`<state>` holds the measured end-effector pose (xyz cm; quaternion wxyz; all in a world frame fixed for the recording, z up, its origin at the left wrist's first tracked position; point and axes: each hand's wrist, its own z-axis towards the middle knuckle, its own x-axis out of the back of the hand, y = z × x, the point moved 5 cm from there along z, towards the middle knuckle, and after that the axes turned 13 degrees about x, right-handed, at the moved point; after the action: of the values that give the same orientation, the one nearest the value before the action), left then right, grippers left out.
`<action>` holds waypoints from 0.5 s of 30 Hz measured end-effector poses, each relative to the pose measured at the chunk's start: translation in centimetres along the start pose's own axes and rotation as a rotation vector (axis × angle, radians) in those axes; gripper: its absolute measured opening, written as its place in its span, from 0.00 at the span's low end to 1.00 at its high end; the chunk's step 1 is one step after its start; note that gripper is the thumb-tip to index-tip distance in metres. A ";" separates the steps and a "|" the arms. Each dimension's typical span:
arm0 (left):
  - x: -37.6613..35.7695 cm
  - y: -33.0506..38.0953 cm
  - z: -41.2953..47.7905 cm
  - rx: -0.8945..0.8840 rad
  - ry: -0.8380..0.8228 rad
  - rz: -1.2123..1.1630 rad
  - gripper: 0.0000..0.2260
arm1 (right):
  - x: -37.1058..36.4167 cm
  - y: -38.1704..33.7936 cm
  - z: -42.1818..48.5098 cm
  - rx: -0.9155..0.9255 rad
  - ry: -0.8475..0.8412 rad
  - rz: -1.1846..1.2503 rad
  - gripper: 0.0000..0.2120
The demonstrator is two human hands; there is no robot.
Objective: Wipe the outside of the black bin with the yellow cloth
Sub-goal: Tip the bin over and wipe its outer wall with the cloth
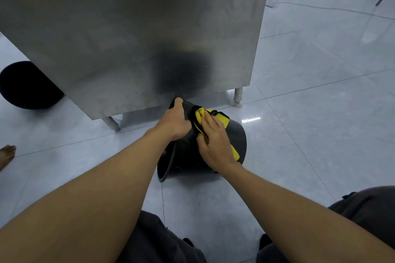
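A black bin (pixel 237 141) lies tipped on its side on the pale tiled floor (pixel 310 113), its open mouth facing left and near, its base pointing right; much of its wall is hidden behind two bare hands, and its far edge disappears under a steel cabinet (pixel 132 28) standing on short legs. The left hand (pixel 174 120) clamps the bin's upper rim, thumb over the edge, its fingers curled out of sight on the other side. The right hand (pixel 215 145) lies flat with fingers (pixel 210 123) spread, pressing a yellow cloth (pixel 224 120) against the bin's outer wall; most of the cloth is covered by the palm. At far left a dark round object (pixel 25 85) is half hidden by the cabinet, and a bare foot (pixel 7 153) is cut off by the frame edge
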<state>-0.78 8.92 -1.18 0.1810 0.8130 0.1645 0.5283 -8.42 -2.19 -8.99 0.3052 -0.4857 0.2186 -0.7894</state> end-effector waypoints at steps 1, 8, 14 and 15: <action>0.0 0.0 0.0 0.003 -0.009 -0.002 0.30 | 0.0 -0.1 0.0 0.016 -0.012 -0.026 0.27; -0.2 -1.0 0.3 0.032 -0.055 0.061 0.39 | -0.1 1.5 -0.7 0.001 -0.091 -0.206 0.26; -0.3 -1.7 -0.2 0.035 -0.143 0.065 0.47 | 0.7 3.2 -1.1 -0.179 0.031 -0.060 0.25; -0.3 -1.7 -0.2 0.033 -0.152 0.061 0.48 | 0.9 3.5 -1.1 -0.225 0.054 -0.086 0.25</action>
<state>-1.23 10.30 -2.19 0.1635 0.8582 0.1341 0.4677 -8.78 -5.33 -11.15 0.2089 -0.5043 0.2928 -0.7851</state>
